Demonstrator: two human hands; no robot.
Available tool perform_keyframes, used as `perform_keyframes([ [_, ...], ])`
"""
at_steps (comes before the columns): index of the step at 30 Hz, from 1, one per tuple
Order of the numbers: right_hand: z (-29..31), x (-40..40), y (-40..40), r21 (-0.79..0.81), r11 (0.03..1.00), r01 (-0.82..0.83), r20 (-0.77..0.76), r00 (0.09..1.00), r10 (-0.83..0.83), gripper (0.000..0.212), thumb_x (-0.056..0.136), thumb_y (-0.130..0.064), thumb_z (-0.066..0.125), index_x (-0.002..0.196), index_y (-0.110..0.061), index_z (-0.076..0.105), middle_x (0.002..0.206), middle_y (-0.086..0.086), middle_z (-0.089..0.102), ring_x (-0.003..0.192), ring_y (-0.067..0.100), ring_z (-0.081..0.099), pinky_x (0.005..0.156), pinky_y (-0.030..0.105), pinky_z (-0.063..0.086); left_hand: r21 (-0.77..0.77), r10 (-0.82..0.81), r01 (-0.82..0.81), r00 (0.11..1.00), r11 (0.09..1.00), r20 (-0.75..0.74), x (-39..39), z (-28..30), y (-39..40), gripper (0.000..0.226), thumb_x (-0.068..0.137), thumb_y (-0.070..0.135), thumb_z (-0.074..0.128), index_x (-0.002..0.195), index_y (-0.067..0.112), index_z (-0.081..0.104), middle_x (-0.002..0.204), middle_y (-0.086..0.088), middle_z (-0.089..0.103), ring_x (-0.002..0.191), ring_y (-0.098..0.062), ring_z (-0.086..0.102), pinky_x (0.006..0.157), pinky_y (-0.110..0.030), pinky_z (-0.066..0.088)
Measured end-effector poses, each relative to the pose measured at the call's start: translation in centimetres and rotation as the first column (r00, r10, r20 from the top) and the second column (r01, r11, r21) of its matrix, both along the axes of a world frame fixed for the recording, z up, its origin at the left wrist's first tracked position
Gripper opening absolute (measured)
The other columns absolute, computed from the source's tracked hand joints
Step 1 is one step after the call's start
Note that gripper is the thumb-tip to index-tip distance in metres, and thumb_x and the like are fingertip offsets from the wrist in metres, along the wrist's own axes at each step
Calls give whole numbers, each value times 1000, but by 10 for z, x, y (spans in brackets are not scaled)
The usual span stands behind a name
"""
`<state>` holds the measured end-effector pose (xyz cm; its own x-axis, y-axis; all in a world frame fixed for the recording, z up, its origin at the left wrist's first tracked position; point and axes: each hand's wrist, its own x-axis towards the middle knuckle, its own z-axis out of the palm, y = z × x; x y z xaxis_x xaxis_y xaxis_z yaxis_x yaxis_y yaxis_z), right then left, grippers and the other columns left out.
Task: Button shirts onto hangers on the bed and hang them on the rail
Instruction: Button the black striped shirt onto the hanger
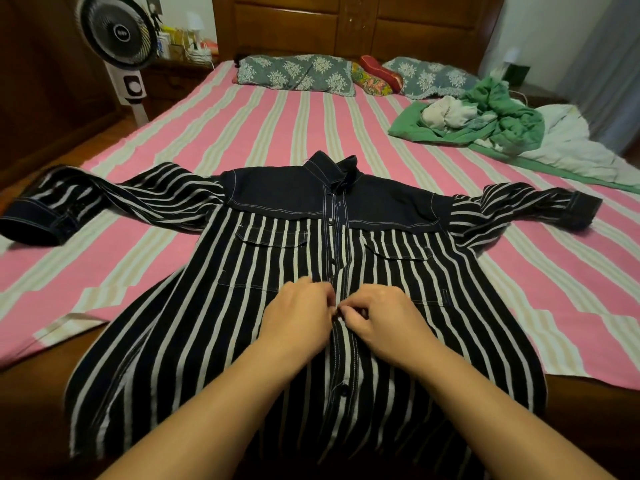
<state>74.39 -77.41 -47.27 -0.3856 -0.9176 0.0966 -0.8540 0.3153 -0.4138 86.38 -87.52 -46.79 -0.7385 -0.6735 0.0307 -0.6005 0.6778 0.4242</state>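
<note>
Head view shows the pink-striped bed (263,133) filling the room up to its wooden headboard (346,26) at 12 o'clock, the striped shirt (242,306) spread flat at centre, left hand (298,317) and right hand (381,317) together, pinching its placket, free sheet at 3 and 9 o'clock

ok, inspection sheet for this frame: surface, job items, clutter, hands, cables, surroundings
Surface: bed with a pink striped sheet.
Job's things: striped shirt lying flat, front up, sleeves spread; hanger and rail not seen.
Clutter: green bedding heap at far right; pillows at the headboard.
Hands: left hand and right hand both pinch the shirt's placket mid-front.
Cables: white cords on the nightstand.
Surroundings: fan at far left; wooden headboard.
</note>
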Motion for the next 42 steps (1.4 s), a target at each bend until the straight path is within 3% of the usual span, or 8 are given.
perform_keyframes([
  [5, 2, 1, 0, 36, 969, 244, 2, 970, -244, 21, 93, -36, 60, 87, -28, 78, 95, -17, 58, 101, 3, 45, 81, 26, 39, 268, -134, 107, 987, 958, 84, 9, 15, -15, 24, 102, 28, 57, 119, 33, 73, 126, 9, 66, 116, -11, 59, 101, -32, 48],
  [10, 25, -6, -16, 319, 904, 284, 117, 935, -335, 24, 92, -29, 61, 74, -17, 74, 77, -3, 69, 72, 11, 62, 60, 26, 47, 311, -267, 217, 955, 925, 129, 22, 19, -17, 32, 104, 24, 52, 126, 40, 69, 135, 5, 51, 112, -9, 52, 107, -28, 42],
  [16, 47, -32, -74, 59, 962, 267, 90, 958, -271, 16, 94, -36, 61, 93, -21, 64, 85, -3, 64, 86, 18, 62, 71, 30, 43, 384, -295, 227, 947, 895, 129, 16, 20, -18, 35, 105, 23, 49, 124, 44, 69, 146, 6, 48, 111, -3, 53, 103, -24, 42],
  [20, 16, -49, -89, 423, 882, 208, 114, 953, -280, 40, 87, -48, 72, 103, -13, 61, 99, 4, 63, 91, 21, 62, 73, 33, 50, 473, -220, 144, 969, 869, 109, 12, 21, -21, 40, 105, 18, 49, 110, 49, 73, 127, 13, 65, 100, -7, 64, 95, -26, 51],
  [27, 3, -55, -91, 335, 910, 244, 137, 943, -303, 40, 88, -39, 71, 117, -14, 59, 108, 5, 61, 100, 26, 60, 83, 37, 52, 505, 82, -156, 983, 849, 164, -33, 33, -39, 34, 101, 11, 49, 85, 19, 78, 77, 1, 74, 66, -11, 63, 64, -30, 55],
  [30, -1, -62, -91, 315, 918, 240, 181, 935, -306, 44, 87, -40, 71, 120, -13, 57, 116, 6, 62, 106, 29, 60, 83, 37, 50, 302, 237, -215, 971, 929, -37, -78, 34, -76, 29, 91, 6, 52, 77, 20, 73, 78, -5, 73, 69, -22, 67, 74, -38, 61],
  [38, 2, -53, -97, 296, 919, 259, -96, 966, -241, 26, 96, -23, 62, 121, -13, 60, 117, 10, 60, 109, 30, 60, 85, 39, 54, 354, -19, 42, 998, 934, -66, -91, -15, -104, 20, 98, 14, 60, 93, 26, 74, 88, 4, 74, 80, -10, 69, 75, -26, 55],
  [42, 0, -79, -97, 229, 860, 455, 253, 826, -504, 19, 91, -32, 65, 95, -13, 64, 86, 2, 64, 75, 20, 60, 65, 32, 48, 540, -74, 104, 994, 835, -76, -79, -7, -119, 22, 99, 11, 60, 96, 26, 76, 89, 4, 76, 76, -6, 69, 81, -25, 57],
])
